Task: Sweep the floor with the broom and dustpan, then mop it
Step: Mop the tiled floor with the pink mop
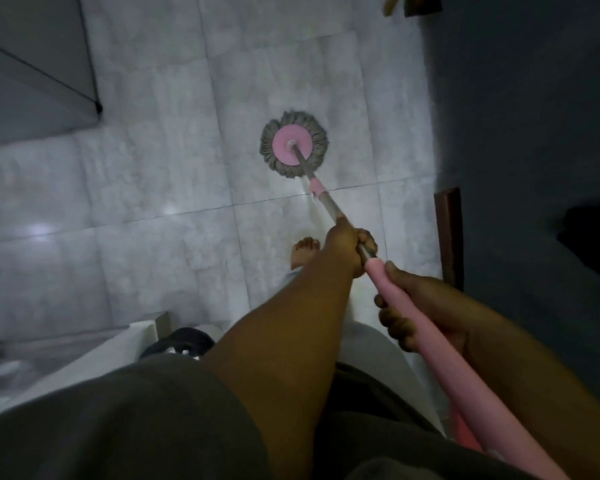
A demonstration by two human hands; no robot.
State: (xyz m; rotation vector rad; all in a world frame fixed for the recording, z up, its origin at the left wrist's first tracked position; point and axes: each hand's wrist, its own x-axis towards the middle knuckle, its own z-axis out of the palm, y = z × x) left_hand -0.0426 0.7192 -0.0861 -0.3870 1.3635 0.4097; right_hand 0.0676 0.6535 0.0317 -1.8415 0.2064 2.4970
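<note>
Pale marbled tile floor (160,140) is filling most of the view, dark grout lines crossing it. Light glare (39,230) is shining off tiles at left. Dim blue-grey wall (520,116) is running down the right, dark wooden trim (449,237) standing against it. Grey panel (32,64) is sitting upper left. White ledge (84,368) is lying lower left, blurred black object (179,344) just beside it.
</note>
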